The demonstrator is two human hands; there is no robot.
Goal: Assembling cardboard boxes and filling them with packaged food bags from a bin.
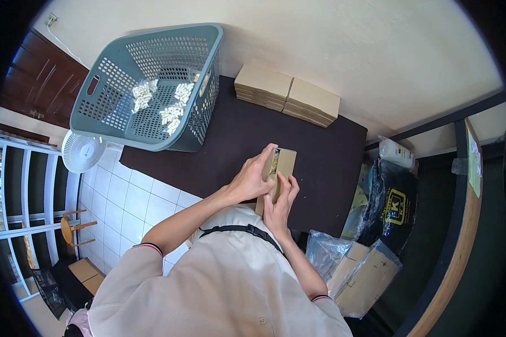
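Observation:
A small brown cardboard box (287, 162) is held upright between my two hands at the near edge of the dark table (247, 126). My left hand (252, 178) grips its left side, with fingers reaching up to the top corner. Around the lower right side, my right hand (281, 203) is closed on the same box. A narrow gap along the box shows something patterned inside, too small to make out.
A grey-green plastic basket (199, 115) holding several clear bags of white pieces (172, 116) stands at the table's left. Two stacks of flat cardboard (264, 83) lie against the wall. Plastic-wrapped cardboard (365, 281) and a black bag (396, 205) are on the right.

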